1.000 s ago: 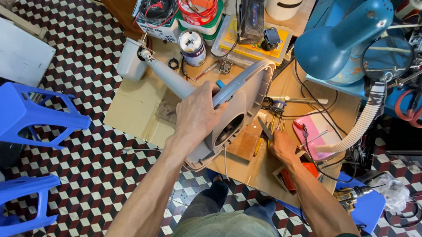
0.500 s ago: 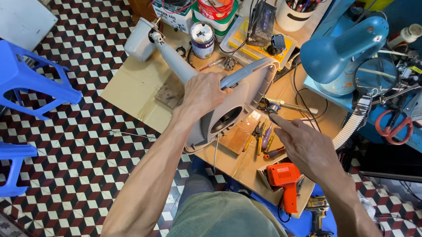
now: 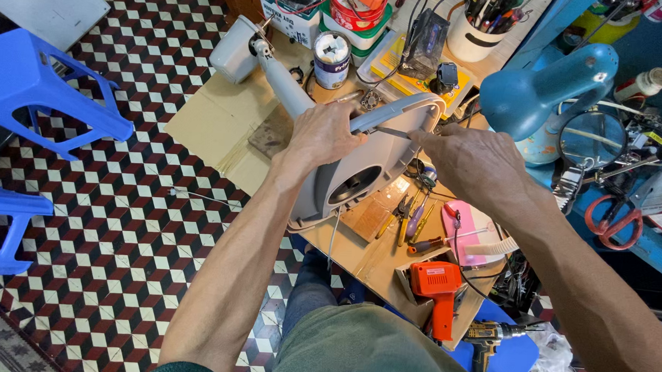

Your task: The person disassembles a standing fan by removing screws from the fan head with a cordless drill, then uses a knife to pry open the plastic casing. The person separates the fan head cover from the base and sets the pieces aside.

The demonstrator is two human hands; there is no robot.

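Observation:
A round grey fan base (image 3: 361,184) stands tilted on its edge over a cardboard-covered work board (image 3: 221,120). Its grey pole (image 3: 283,82) runs up-left to a white motor housing (image 3: 236,49). My left hand (image 3: 326,137) grips the upper rim of the base and holds it steady. Just right of that rim, my right hand (image 3: 468,159) pinches a thin metal tool (image 3: 394,133). The tool's tip points left at the rim, close to my left fingers. The underside of the base faces me.
Pliers and screwdrivers (image 3: 409,216) lie below the base beside a pink object (image 3: 469,223). An orange power tool (image 3: 439,286) and a cordless drill (image 3: 489,338) lie nearer me. A blue desk lamp (image 3: 540,91), red-handled scissors (image 3: 608,219), a tin (image 3: 332,58) and blue stools (image 3: 26,87) surround the board.
My right hand has left the hand tools on the board and risen to the base's upper rim with a thin tool. My left hand has shifted higher on the rim.

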